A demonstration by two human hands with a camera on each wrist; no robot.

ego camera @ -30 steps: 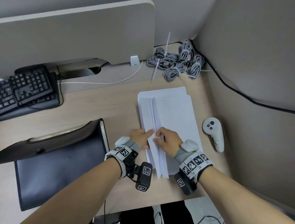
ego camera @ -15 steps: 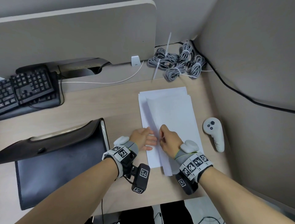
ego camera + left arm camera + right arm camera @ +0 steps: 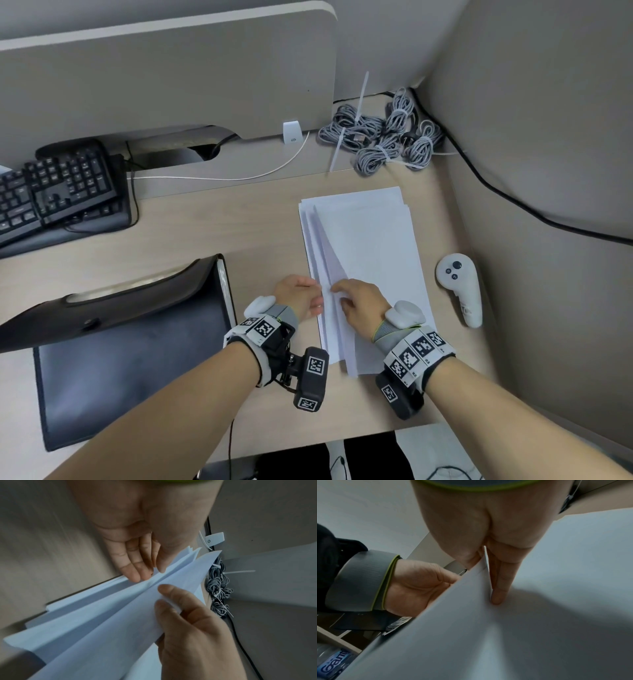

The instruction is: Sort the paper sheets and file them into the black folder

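Flat half a second ago, the uppermost sheet (image 3: 180, 577) is now rising at its left edge, pinched by the right hand (image 3: 359, 301), while the left hand (image 3: 298, 296) is nipping lower edges of the stack of white rectangular paper sheets (image 3: 376, 246) just beside it. That stack's long axis is running away from both hands along the counter (image 3: 239, 219), and the flat black folder (image 3: 137, 342) is lying left of the left hand, the nearer one.

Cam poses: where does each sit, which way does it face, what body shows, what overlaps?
Head: on the head, facing forward-down at desk, paper sheets, black folder; both forearms, left hand, right hand show.
Left wrist: under that wrist, facing along the palm to fingers pinching sheets; right hand opposite.
Right wrist: under that wrist, facing along the palm at a raised sheet; left hand beside.
Shared: all see both hands and sheets; head and left wrist share cable coils.
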